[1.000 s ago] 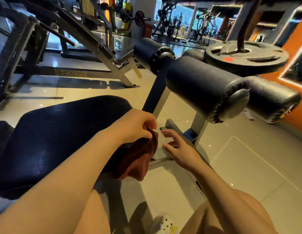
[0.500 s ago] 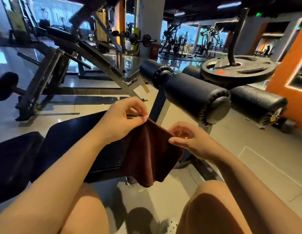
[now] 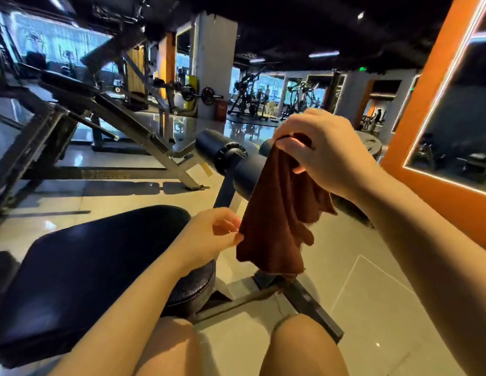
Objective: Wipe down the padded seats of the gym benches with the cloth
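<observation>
A dark brown cloth hangs in the air in front of me. My right hand grips its top corner, raised high. Lower down, my left hand pinches the cloth's left edge. Below my left arm lies the black padded seat of a gym bench, with a second dark pad at the far left edge. The cloth does not touch the seat.
Black foam leg rollers stand on the bench's post just behind the cloth. A steel incline bench frame fills the left. An orange wall with a mirror is at the right. My knees show at the bottom over tiled floor.
My right hand has risen with the cloth's top corner while my left hand dropped to pinch its lower edge. The view has tilted up.
</observation>
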`<state>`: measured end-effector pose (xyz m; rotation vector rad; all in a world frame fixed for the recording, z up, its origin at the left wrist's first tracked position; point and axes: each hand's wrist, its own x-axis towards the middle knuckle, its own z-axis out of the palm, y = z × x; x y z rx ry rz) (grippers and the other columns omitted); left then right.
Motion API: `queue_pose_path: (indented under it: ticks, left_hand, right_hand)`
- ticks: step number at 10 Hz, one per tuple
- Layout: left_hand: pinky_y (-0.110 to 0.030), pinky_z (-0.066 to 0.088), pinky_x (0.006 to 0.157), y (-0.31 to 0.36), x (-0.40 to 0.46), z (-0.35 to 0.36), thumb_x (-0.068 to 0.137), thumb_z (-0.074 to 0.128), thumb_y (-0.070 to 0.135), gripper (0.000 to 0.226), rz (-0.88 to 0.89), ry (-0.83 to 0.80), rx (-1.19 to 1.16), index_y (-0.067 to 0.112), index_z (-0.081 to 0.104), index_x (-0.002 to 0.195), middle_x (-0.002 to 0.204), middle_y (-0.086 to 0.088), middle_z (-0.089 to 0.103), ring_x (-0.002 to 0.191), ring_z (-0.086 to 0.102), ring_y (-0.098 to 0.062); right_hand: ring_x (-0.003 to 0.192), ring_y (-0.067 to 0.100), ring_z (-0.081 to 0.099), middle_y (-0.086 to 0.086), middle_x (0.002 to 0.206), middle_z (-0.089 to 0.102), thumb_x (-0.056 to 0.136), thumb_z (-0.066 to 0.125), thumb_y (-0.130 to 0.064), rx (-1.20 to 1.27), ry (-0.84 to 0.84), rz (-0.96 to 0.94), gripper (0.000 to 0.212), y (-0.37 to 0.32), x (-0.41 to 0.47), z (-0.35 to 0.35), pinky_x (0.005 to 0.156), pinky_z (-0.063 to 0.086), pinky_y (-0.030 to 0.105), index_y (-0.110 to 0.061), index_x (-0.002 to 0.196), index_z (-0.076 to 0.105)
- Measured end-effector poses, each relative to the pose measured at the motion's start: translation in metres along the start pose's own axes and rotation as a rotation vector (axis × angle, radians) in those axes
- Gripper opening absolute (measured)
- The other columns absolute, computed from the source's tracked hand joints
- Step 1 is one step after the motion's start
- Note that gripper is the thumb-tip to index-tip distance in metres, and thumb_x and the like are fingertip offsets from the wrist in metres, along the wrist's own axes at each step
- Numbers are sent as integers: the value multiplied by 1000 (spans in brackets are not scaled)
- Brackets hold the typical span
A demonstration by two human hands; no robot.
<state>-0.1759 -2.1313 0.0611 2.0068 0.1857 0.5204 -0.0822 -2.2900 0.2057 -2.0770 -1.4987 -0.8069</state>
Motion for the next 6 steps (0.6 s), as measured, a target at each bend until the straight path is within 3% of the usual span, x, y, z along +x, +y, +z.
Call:
queue_pose_path:
  ticks: [1,2,3,4,5,6]
  left_hand:
    - [-41,52,94,-1,11,15,93,63,15,7,-47,22,-161,21,64,94,96,1,69,96,64,-13]
    - [-28,51,79,6,31,6,96,57,11,13,-11,173,-194,24,60,93,94,1,66,91,62,-16]
    - [-12,46,64,23,56,-22,94,59,8,20,131,340,-123,27,62,88,90,4,64,79,60,-7]
    - [-13,49,61,41,75,-44,90,66,12,15,263,329,85,28,65,88,84,8,66,73,62,-4]
    - [-15,52,60,53,92,-52,87,69,11,16,348,283,-22,27,64,85,80,6,66,71,64,-6]
    - [-17,53,58,60,119,-55,85,69,9,17,348,293,-167,25,65,83,73,8,68,69,64,-4]
  right_hand:
    - [92,14,56,4,102,67,94,61,-15,-124,72,-40,15,15,11,-11,81,46,29,-9,105,70]
    - [90,22,60,10,97,69,93,63,-16,-246,128,-34,15,40,17,-14,76,43,29,-5,99,70]
    - [79,25,60,8,86,69,90,66,-29,-372,94,47,22,76,21,-17,70,48,35,-7,90,71]
    - [71,19,59,6,82,68,87,69,-32,-345,36,147,25,103,29,-16,64,45,29,-8,90,73]
    - [69,13,58,0,80,63,86,71,-30,-189,-28,322,14,125,43,-20,56,43,22,-15,86,70]
    - [55,10,62,5,78,66,85,73,-19,198,43,520,7,146,61,-11,45,48,22,-14,86,68]
